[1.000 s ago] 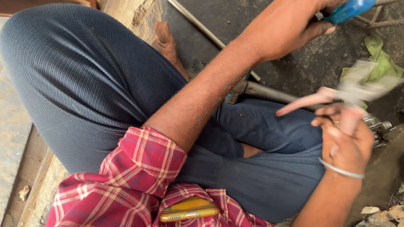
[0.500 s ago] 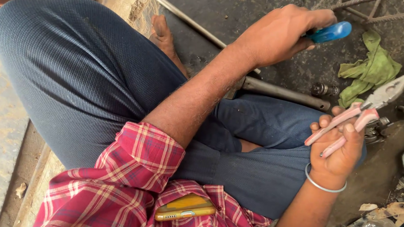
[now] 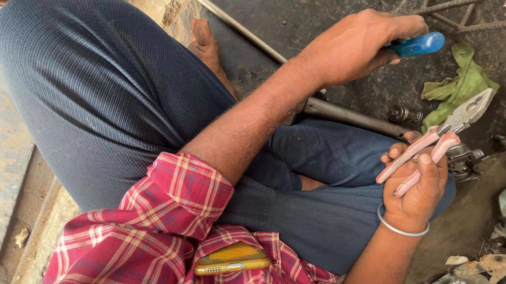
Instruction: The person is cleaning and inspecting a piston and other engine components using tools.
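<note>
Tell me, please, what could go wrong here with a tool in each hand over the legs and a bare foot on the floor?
The right hand holds the pink-handled pliers loosely above the thigh; they could slip and drop onto the leg. The left hand grips a blue-handled tool not far from the bare foot, so a slip might strike it. The phone sticks out of the shirt pocket and may fall out.

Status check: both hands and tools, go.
Left hand closed on blue-handled tool. Right hand closed on pink-handled pliers, jaws slightly apart, pointing at green rag. Metal rod lies between the hands.
</note>
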